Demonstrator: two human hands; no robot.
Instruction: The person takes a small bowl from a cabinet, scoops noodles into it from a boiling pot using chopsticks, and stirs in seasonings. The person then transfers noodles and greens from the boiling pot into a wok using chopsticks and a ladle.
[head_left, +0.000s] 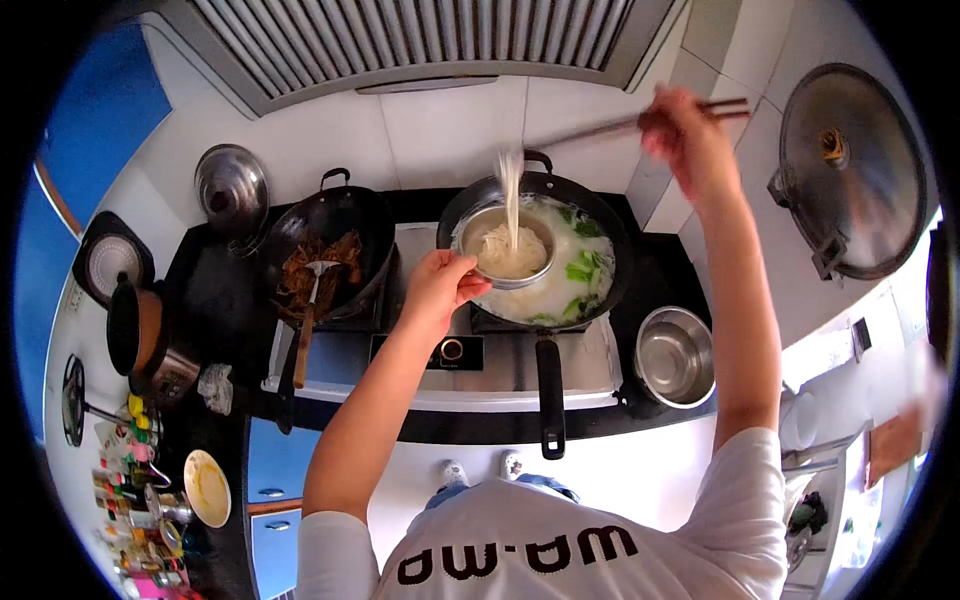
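My left hand (pixel 445 285) grips the rim of a small metal bowl (pixel 515 281) over the right-hand pan. Pale noodles (pixel 508 250) lie in that bowl, and a strand of them hangs down into it from above. Raised at the upper right, my right hand (pixel 685 135) is closed around a pair of chopsticks (pixel 600 130), slightly blurred, whose tips reach toward the hanging noodles. Below the bowl, the black pan (pixel 622 270) holds whitish liquid with green leafy vegetables (pixel 588 268).
Left of it, a wok (pixel 375 215) holds brown shredded food and a spatula (pixel 312 300). An empty-looking metal bowl (pixel 675 357) stands right of the stove. The pan's handle (pixel 551 400) juts toward me. A large lid (pixel 850 170) hangs at right; bottles (pixel 125 490) crowd the lower left.
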